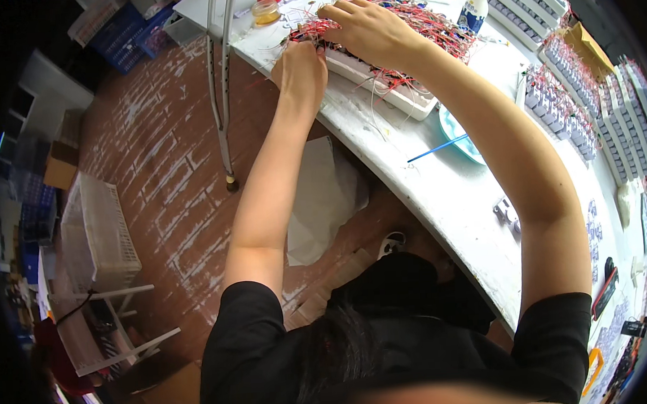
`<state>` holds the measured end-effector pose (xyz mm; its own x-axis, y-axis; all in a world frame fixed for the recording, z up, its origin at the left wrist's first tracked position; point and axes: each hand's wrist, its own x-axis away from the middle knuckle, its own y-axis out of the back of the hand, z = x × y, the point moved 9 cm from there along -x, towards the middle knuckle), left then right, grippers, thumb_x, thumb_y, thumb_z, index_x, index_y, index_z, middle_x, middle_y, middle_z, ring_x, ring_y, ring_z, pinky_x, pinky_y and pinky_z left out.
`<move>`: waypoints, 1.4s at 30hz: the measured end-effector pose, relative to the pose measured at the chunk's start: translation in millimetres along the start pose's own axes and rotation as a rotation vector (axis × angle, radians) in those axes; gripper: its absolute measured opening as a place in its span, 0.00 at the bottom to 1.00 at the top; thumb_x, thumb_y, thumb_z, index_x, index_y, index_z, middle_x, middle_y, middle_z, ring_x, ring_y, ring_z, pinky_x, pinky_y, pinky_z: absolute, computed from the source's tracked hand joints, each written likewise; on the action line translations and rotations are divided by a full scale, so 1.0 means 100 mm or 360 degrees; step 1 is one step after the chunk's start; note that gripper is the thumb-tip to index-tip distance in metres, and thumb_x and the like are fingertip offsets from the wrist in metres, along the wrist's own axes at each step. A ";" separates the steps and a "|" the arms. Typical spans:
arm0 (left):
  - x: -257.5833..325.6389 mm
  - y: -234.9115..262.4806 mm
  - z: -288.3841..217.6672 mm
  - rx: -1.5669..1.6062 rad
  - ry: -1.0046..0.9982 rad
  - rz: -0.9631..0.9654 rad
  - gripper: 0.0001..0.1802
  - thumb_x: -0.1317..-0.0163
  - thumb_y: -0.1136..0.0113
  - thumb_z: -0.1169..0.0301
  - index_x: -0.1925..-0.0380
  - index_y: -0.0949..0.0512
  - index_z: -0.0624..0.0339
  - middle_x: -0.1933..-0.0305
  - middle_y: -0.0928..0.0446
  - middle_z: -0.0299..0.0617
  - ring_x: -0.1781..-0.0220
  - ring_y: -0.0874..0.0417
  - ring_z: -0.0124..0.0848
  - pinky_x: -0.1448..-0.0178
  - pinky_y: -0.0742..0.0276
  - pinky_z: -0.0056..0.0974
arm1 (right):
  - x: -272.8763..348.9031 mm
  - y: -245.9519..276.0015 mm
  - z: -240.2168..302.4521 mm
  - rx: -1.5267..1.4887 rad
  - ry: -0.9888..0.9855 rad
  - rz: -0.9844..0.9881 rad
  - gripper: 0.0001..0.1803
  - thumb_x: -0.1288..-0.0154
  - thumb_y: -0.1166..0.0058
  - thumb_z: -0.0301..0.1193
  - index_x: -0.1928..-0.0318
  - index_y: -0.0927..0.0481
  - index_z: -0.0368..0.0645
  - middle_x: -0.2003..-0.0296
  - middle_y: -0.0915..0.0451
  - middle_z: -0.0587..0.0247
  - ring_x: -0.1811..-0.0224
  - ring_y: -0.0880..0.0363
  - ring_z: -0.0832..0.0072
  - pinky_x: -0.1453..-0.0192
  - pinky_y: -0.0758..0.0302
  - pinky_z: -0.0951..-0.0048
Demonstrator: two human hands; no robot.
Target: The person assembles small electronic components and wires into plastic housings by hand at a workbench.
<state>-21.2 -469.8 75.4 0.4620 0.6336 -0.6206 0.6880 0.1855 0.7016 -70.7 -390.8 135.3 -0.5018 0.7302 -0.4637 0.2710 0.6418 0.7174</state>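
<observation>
While the white table (453, 196) runs diagonally down to the right, a long white tray (410, 106) lies just inside its near edge, toward the upper-left end. A tangle of red wires (439, 31) heaps in the tray and spills over that near side.

Handling, my judgement: tease out 1 strand at a time, taking hold well down from the loose tip. Pull gently; neighbours look snagged, and a hard tug could drag out several or strain a joint. Best if 1 hand steadies the bunch while the other sorts. Work over the tray, since loose bits could drop past the table's near edge.

Pose: right arm (508, 132) bends wide across the table, elbow out. Left arm (271, 168) reaches up over the near edge, only slightly bent. Right hand (374, 34) arches palm-down over the tray's left end, fingers bent into wires. Left hand (303, 69) curls beside that end, back upward. Hands close together; fingertips largely hidden, so cannot tell if either pinches a wire.

Smaller: yellow jar (265, 12), near the table's upper-left corner.
</observation>
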 end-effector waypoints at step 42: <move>0.42 0.70 0.28 0.0765 0.0548 0.1360 0.14 0.51 0.23 0.61 0.75 0.17 0.58 0.81 0.29 0.25 0.81 0.36 0.15 0.77 0.45 0.27 | 0.51 0.56 0.09 -0.0391 -0.0055 -0.0120 0.20 0.35 0.39 0.44 0.46 0.19 0.51 0.42 0.26 0.60 0.41 0.25 0.60 0.36 0.27 0.60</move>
<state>61.9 -450.9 88.8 0.7678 0.6070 0.2048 0.3915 -0.6977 0.6000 -74.0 -315.3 147.3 -0.4835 0.6927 -0.5351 0.0239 0.6216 0.7830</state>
